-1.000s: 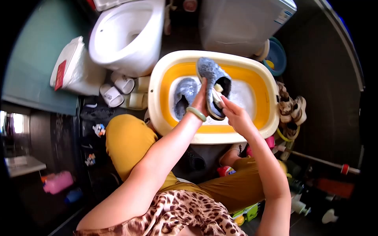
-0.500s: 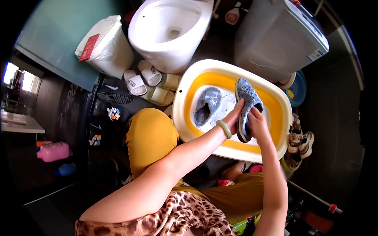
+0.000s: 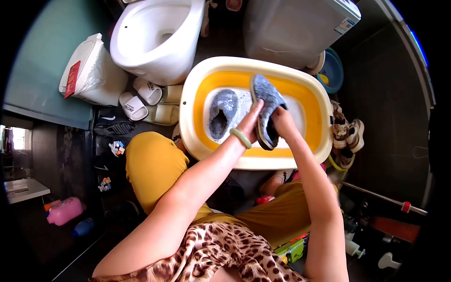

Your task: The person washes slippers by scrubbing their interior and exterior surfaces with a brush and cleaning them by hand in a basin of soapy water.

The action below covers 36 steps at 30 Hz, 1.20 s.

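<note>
A wet-looking grey fuzzy slipper (image 3: 268,91) is held tilted above a cream and yellow plastic tub (image 3: 202,77). My left hand (image 3: 249,125) grips its side, with the thumb along the edge of the sole; a pale green bangle (image 3: 240,138) circles that wrist. On the other side, my right hand (image 3: 284,123) is closed at the foot opening, its fingertips hidden by the slipper. The matching grey slipper (image 3: 224,105) lies on the tub's white bottom, to the left, with whitish patches on it and dark specks around it.
Beyond the tub stand a toilet (image 3: 155,40) and a grey appliance (image 3: 291,35). White slides (image 3: 133,106) and a lidded bin (image 3: 96,70) are at the left. Sneakers (image 3: 354,134) and a blue basin (image 3: 333,70) sit at the right. My knee (image 3: 155,162) is close to the tub.
The view has shifted, so the tub and its surroundings appear farther left and slightly higher. Both hands keep hold of the slipper, which stays above the tub.
</note>
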{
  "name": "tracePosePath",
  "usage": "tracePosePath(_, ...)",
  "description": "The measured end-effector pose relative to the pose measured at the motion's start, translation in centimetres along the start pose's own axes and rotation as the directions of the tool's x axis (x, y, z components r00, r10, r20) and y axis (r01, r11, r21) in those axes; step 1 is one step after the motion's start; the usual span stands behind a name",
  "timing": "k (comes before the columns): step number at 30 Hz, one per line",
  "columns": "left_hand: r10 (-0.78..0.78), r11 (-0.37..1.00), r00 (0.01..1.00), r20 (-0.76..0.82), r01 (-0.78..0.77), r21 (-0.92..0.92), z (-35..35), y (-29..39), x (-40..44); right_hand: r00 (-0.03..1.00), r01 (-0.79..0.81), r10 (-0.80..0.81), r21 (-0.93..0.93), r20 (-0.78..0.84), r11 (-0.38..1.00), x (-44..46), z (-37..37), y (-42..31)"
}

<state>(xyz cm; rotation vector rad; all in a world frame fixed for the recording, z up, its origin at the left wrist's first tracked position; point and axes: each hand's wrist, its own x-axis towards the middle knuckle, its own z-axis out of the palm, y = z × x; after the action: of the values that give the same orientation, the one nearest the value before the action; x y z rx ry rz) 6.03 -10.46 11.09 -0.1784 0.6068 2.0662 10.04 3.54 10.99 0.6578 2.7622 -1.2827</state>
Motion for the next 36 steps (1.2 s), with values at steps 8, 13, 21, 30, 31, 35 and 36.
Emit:
tracePosePath(8,0.075,0.988,0.997,0.000,-0.074,-0.137,-1.7,1.7,0.0,0.988,0.100,-0.111,0.101,0.109,0.990,-4.0,-0.5,-5.3)
tracePosePath(13,-0.036,0.994,0.999,0.033,0.040,-0.098,0.3,-0.2,-0.7,0.996,-0.083,0.086,-0.457,-0.014,0.886,0.0,-0.9,-5.2)
tracePosePath(21,0.070,0.995,0.996,-0.058,-0.074,-0.069,-1.1,2.0,-0.3,0.957,-0.180,0.153,0.089,0.248,0.980,-6.3,-2.1,-5.3)
tracePosePath(30,0.042,0.998,0.997,-0.060,-0.045,-0.051,0.2,0.2,-0.5,0.993,-0.119,0.106,-0.403,-0.054,0.907,0.0,-0.3,-4.4)
tracePosePath(31,0.022,0.999,0.995,-0.095,-0.025,-0.034,0.5,0.4,-0.8,0.990,-0.143,0.135,-0.436,-0.048,0.889,-0.1,0.0,-4.3)
tracePosePath(35,0.070,0.997,0.993,-0.099,-0.071,-0.007,-0.5,1.3,-0.3,0.997,0.072,-0.076,-0.224,-0.006,0.972,-1.8,-0.3,-3.2)
tracePosePath(36,0.077,0.997,0.993,-0.086,-0.079,-0.022,-0.8,1.4,-0.1,0.997,0.077,-0.079,-0.225,-0.002,0.971,-2.9,-0.6,-4.0)
